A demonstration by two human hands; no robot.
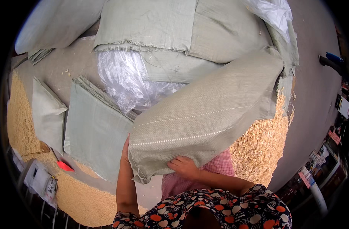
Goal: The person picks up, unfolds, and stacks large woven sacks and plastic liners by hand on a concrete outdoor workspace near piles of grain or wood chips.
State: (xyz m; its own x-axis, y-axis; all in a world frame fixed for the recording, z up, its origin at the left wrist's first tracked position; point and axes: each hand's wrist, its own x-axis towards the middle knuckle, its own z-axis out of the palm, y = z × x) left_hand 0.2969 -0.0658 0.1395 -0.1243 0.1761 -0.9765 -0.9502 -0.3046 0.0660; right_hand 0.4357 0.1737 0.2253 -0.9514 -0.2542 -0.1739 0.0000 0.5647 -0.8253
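A filled, grey-green woven sack (197,108) with two white stitched stripes slants across the view in front of me, its near end against my hands. My left hand (125,146) lies along the sack's left edge, its fingers mostly hidden behind the fabric. On the near face, my right hand (184,167) grips a fold of the woven cloth with bent fingers. A frayed corner of the sack hangs between my forearms. Flat folded woven sacks (98,128) lie just left of it, and crumpled clear plastic film (125,77) sits beyond.
Pale flaky material lies in heaps at right (257,148) and lower left (83,200). More woven sacks (146,23) cover the floor ahead. A red scoop (65,166) lies at left, near a bag bearing writing (41,183). Cluttered goods (317,160) line the right side.
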